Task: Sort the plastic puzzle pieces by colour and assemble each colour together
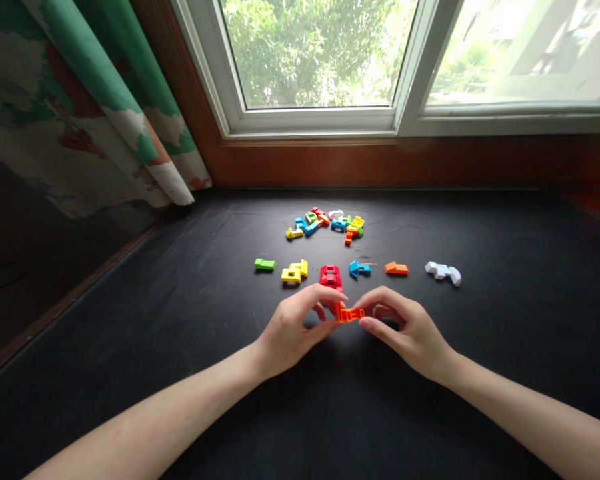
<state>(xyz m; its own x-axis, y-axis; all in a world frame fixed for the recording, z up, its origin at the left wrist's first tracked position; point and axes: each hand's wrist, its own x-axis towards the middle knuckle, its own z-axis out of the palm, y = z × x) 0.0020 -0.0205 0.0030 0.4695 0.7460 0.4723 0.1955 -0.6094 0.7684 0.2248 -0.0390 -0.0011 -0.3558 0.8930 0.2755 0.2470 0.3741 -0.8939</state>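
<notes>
Between my two hands is an orange plastic toy piece (351, 314), lifted a little above the dark table. My left hand (300, 320) pinches its left end between thumb and fingers. At its right end, the thumb and fingertips of my right hand (407, 327) are closed on the same piece. Just beyond my left fingers lies a red piece (331, 275), its near end partly hidden by the hand. To its right sits a blue piece (359, 269). A yellow piece (295, 272) rests on its left.
Further left in the row lies a green piece (265, 265). Another orange piece (397, 268) and a white piece (443, 273) lie to the right. Behind them is a pile of several mixed-colour pieces (311, 228). A patterned curtain (145, 127) hangs at the left, beside the window frame (320, 123).
</notes>
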